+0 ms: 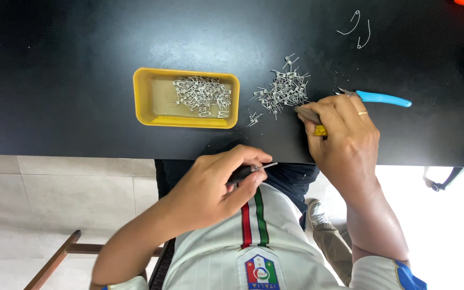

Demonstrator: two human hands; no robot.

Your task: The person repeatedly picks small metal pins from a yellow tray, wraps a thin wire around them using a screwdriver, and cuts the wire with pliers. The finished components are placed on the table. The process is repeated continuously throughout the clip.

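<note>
Black matte tabletop point(55, 80) fills the far half of my view; pale floor tiles point(38, 198) and a wooden chair frame point(55, 260) sit nearest, below its edge. My left hand point(216, 188) hovers over my lap, closed around a thin dark-handled tool point(253, 171) whose metal tip points right. My right hand point(345, 139) rests on the table edge, gripping a yellow-handled tool point(313, 121) with its nose aimed far-left at the loose heap of small metal clips point(283, 88) just beyond; this hand is nearer the heap. Left of the heap stands a yellow tray point(146, 99) holding more clips. Blue-handled cutters point(379, 98) lie right, long axis left-right. Two bent wires point(356, 29) lie farthest.
</note>
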